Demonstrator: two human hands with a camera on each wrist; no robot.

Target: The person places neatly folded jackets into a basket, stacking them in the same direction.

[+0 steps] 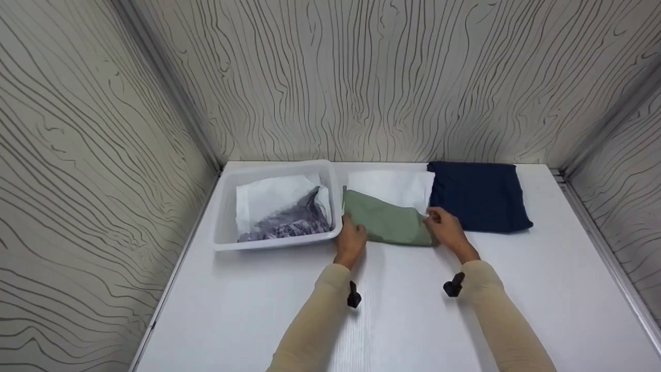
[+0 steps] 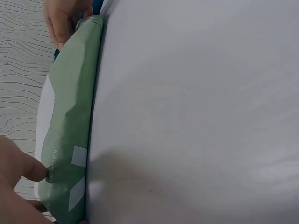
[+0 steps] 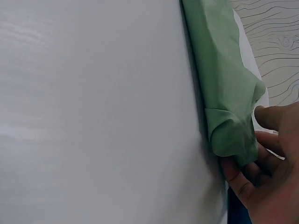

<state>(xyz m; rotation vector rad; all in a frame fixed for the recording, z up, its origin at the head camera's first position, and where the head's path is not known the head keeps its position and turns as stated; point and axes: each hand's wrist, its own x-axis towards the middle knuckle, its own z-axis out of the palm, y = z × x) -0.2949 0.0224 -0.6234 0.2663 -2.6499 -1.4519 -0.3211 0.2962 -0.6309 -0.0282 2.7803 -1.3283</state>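
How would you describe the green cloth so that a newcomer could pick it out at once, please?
On the white table, look just right of the white bin in the head view. The green cloth lies there between the left hand and right hand, white material showing behind it; its colour sets it apart from the navy cloth further right.

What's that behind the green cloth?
Something white sticks out past the far edge of the green cloth. The green covers the rest, so I can't tell how far underneath the white goes, or whether they're joined.
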